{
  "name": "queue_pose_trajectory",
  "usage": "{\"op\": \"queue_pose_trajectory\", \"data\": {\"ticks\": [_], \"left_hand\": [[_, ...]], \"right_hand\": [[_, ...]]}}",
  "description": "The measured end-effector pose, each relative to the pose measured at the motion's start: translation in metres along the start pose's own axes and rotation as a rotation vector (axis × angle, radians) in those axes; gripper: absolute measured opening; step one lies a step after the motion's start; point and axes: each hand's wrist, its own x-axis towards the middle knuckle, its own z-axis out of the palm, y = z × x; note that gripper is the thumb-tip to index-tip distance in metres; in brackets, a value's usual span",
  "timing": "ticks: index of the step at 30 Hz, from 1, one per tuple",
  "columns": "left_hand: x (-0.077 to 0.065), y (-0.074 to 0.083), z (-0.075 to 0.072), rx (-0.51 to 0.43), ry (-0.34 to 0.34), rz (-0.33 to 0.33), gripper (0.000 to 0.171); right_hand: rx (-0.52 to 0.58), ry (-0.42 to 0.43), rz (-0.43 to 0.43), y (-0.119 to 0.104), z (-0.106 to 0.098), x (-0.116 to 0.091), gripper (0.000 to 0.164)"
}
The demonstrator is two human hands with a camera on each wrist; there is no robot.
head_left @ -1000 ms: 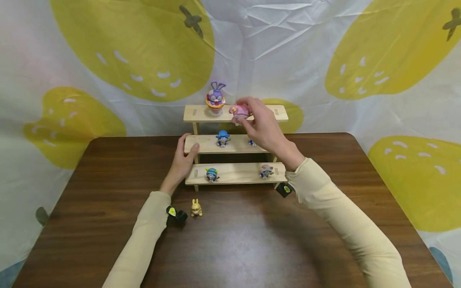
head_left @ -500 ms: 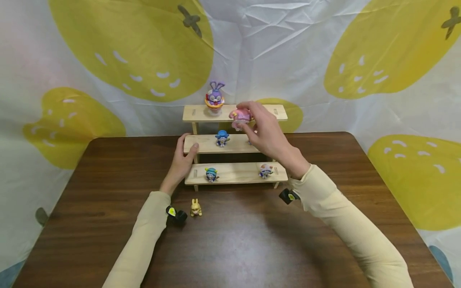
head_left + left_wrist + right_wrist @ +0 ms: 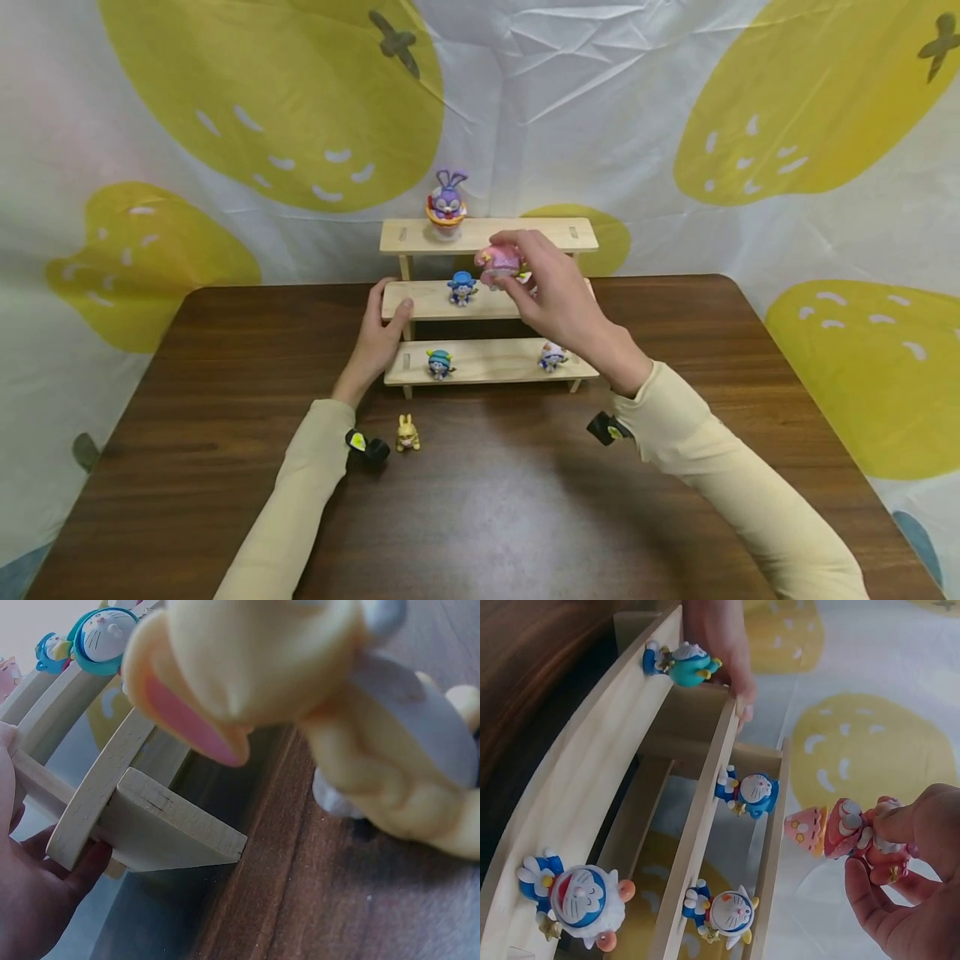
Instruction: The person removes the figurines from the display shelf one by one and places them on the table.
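Note:
My left hand [image 3: 378,337] grips the left end of the middle board of a three-tier wooden display stand [image 3: 487,361], its thumb on top. In the left wrist view, fingers [image 3: 90,862] wrap the board's end. My right hand [image 3: 555,287] pinches a pink figurine [image 3: 498,260] between thumb and fingers, just in front of the top board and over the middle one. A purple rabbit figurine [image 3: 447,204] in an orange-rimmed cup stands on the top board. A blue-hatted figurine [image 3: 462,288] sits on the middle board; another [image 3: 731,911] shows there in the right wrist view.
On the bottom board sit a green-hatted figurine [image 3: 439,364] and one with a white woolly head [image 3: 552,357]. A yellow rabbit figurine [image 3: 407,433] stands on the brown table [image 3: 480,517], beside my left wrist. Behind the table hangs a fruit-print cloth [image 3: 495,125].
My right hand has lowered the pink figurine from in front of the top board towards the middle one, drawing slightly back. My left hand keeps its hold on the stand.

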Motion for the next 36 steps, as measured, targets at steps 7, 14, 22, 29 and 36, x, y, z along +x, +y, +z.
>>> {"op": "queue_pose_trajectory", "data": {"ticks": [7, 14, 22, 29, 36], "left_hand": [[-0.001, 0.003, -0.001, 0.005, -0.013, -0.038, 0.057], [-0.001, 0.003, 0.000, 0.008, -0.014, -0.033, 0.056], [0.000, 0.002, -0.001, 0.007, -0.017, -0.029, 0.056], [0.000, 0.002, -0.001, 0.007, -0.014, -0.021, 0.056], [0.000, 0.002, -0.001, 0.002, -0.018, -0.022, 0.056]], "right_hand": [[0.008, -0.005, 0.006, -0.004, 0.001, -0.008, 0.040], [0.019, -0.011, 0.003, -0.006, 0.001, -0.020, 0.038], [0.041, -0.014, -0.008, -0.006, 0.007, -0.029, 0.040], [0.054, -0.014, -0.012, -0.010, 0.014, -0.036, 0.039], [0.042, -0.027, -0.004, -0.014, 0.019, -0.045, 0.038]]}}
